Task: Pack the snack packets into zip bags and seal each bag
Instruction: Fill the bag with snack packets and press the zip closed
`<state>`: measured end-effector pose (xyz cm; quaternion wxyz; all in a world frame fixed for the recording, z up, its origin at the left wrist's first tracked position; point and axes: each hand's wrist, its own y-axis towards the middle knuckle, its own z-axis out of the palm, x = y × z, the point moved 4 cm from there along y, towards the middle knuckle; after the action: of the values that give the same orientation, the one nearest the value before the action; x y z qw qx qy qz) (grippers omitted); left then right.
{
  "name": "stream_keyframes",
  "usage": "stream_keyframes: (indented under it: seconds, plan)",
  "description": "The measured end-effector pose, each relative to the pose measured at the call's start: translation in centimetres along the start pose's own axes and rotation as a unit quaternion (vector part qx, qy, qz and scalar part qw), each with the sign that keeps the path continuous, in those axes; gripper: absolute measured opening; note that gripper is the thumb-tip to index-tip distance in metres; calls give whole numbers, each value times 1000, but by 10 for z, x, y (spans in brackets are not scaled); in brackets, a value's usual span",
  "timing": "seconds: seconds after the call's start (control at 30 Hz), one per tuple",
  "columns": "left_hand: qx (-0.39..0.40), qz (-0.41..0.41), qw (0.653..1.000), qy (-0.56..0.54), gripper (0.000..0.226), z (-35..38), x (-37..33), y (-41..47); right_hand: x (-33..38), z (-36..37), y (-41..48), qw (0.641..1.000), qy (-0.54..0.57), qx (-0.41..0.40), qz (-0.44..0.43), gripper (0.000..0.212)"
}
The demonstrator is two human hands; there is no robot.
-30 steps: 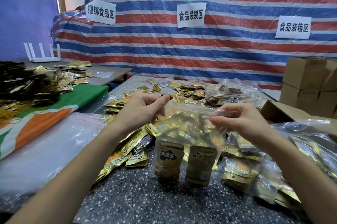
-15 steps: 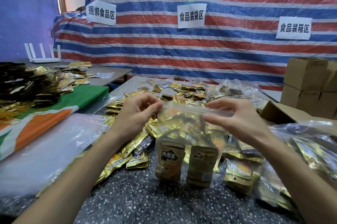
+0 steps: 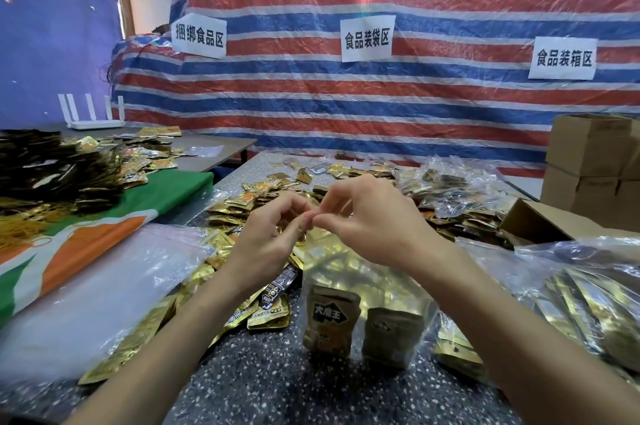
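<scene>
Both grips, left hand (image 3: 273,239) and right hand (image 3: 375,227), pinched the top edge of the zip bag (image 3: 349,268) standing on the desk (image 3: 277,376), where a trapped snack packet (image 3: 331,320) might leave the seal gapped.

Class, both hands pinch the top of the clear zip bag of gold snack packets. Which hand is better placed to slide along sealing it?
Probably the right hand: both pinch near the left edge of the clear plastic zip bag, so the strip lies on its side; the left hand anchors the corner.
</scene>
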<state>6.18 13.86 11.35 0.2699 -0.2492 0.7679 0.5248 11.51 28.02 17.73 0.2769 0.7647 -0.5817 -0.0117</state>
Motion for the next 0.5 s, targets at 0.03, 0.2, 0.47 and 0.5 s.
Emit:
stream_keyframes:
  seconds: [0.03,0.2,0.47,0.5]
  plan:
    - [0,3,1000,0,10,-1,0,-1,0,0,1,1000,3,6,-1,15]
    - [1,-6,1000,-2,10,1,0,-3,1,-1,1,999,-28,18,-16,11]
    - [69,17,996,56,15,7,-9,-4,-4,5,0,996,-82,40,-21,13]
    - [68,15,996,57,14,7,-8,-4,-5,5,0,996,-71,41,-21,12]
